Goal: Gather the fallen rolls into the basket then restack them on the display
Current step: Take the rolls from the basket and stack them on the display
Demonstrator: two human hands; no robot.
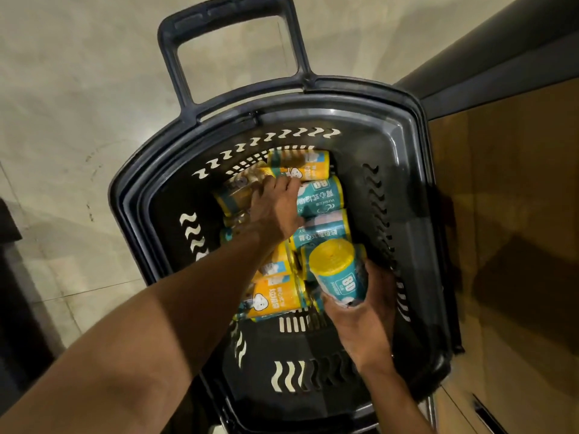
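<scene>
Inside the dark basket (pixel 407 126), where the rolls (pixel 316 198) lie heaped, the upright roll (pixel 340 270) could slip from the right hand (pixel 360 314) (the grip sits low, near its base) and knock the heap askew. That hand curls round it. The left hand (pixel 275 211), arm outstretched, lies knuckles-up on the far rolls, and I cannot tell whether it grips one.

Retail shop interior, viewed from above. A dark grey perforated plastic shopping basket (pixel 313 89) with a tall pull handle (pixel 232 14) stands on a pale tiled floor (pixel 78 89). It contains many near-identical cylindrical rolls in printed teal and orange-yellow wrappers (pixel 319 198), packaged as merchandise. At right, a brown wood-toned panel (pixel 517 183) with a dark border (pixel 485 57) adjoins the basket.
</scene>
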